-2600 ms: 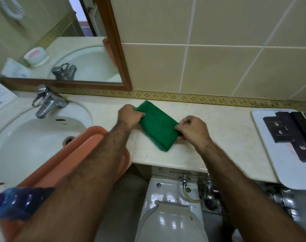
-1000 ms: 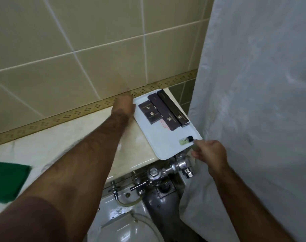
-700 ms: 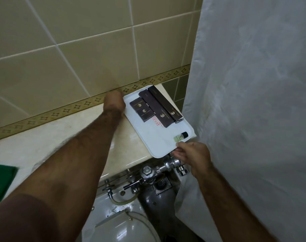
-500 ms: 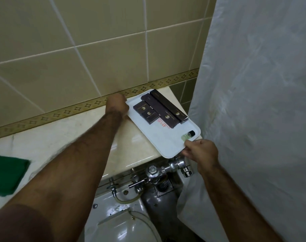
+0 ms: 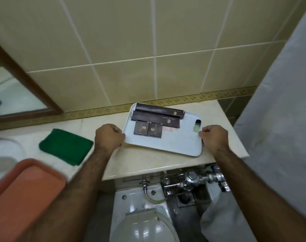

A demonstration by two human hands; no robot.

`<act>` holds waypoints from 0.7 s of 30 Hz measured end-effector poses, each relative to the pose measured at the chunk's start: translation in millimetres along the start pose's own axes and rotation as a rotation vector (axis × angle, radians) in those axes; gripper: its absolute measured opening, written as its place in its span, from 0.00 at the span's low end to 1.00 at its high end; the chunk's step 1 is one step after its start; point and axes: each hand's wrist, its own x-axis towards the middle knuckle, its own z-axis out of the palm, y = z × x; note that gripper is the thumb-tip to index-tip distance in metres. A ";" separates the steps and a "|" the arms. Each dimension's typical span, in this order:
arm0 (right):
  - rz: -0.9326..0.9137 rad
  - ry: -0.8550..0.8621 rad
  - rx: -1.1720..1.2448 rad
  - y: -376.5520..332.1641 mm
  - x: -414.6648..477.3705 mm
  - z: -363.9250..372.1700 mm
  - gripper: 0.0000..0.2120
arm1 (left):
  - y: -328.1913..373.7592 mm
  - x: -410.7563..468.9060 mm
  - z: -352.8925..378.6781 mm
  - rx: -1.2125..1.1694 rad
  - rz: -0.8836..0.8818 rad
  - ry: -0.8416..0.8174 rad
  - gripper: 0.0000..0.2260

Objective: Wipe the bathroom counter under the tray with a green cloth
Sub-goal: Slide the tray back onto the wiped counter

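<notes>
A white tray [image 5: 176, 145] carries several dark boxes [image 5: 157, 117] and a small green bottle [image 5: 197, 125]. My left hand [image 5: 108, 137] grips its left edge and my right hand [image 5: 214, 137] grips its right edge. The tray sits over the beige counter [image 5: 148, 163], left of the counter's right end; whether it is lifted or resting I cannot tell. The folded green cloth [image 5: 65, 145] lies flat on the counter, to the left of my left hand, with neither hand on it.
An orange tub [image 5: 21, 193] sits at the lower left beside the sink [image 5: 3, 154]. A wood-framed mirror [image 5: 26, 88] hangs on the tiled wall. Below the counter are a toilet [image 5: 141, 220] and chrome flush pipes [image 5: 194, 179]. A white shower curtain [image 5: 279, 128] hangs at the right.
Both hands left the green cloth and took the tray by its edges. The tray has since moved left from the counter's right end and turned lengthwise along the wall.
</notes>
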 end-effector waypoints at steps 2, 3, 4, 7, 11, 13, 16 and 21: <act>-0.074 -0.009 -0.068 -21.8 5.2 20.0 0.10 | -20.3 -6.1 -10.5 -0.007 -0.043 0.011 0.03; -0.091 -0.012 -0.091 -32.1 8.3 30.6 0.10 | -29.9 -8.0 -13.0 -0.006 -0.067 0.021 0.04; -0.103 -0.017 -0.105 -41.0 11.4 40.6 0.10 | -38.2 -11.1 -14.0 -0.005 -0.095 0.028 0.05; -0.117 -0.034 -0.130 -58.4 19.3 64.1 0.11 | -56.0 -14.3 -9.1 -0.026 -0.152 0.022 0.04; -0.149 -0.026 -0.175 -71.7 28.2 85.0 0.13 | -65.2 -0.4 -3.8 -0.072 -0.190 0.048 0.04; -0.164 -0.029 -0.179 -79.0 34.0 93.1 0.13 | -65.5 10.4 -3.1 -0.063 -0.200 0.072 0.03; -0.177 -0.009 -0.170 -83.1 40.3 100.5 0.13 | -62.4 26.7 -3.7 -0.013 -0.198 0.102 0.02; -0.211 -0.022 -0.171 -74.4 46.7 102.3 0.13 | -65.4 44.1 -0.9 0.068 -0.188 0.084 0.02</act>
